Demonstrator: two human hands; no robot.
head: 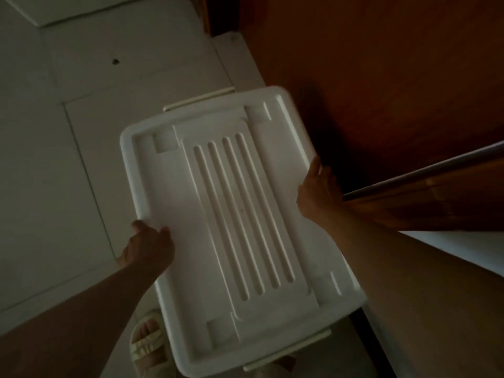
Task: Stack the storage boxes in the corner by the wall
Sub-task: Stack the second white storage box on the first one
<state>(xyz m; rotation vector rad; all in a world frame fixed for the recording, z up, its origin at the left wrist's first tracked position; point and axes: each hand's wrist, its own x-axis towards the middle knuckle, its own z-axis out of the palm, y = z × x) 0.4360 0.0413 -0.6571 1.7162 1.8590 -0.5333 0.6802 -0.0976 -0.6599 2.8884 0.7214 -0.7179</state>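
A white plastic storage box with a ribbed lid fills the middle of the head view, seen from above, with a cream latch at its far and near ends. My left hand grips the lid's left long edge, fingers curled over the rim. My right hand holds the right long edge, its fingers wrapped down the side out of sight. The box's walls and base are hidden under the lid, so I cannot tell whether it rests on anything.
Pale tiled floor spreads left and ahead. A dark wooden wall or door stands close on the right, with a wooden panel edge jutting in. My sandalled foot shows below the box.
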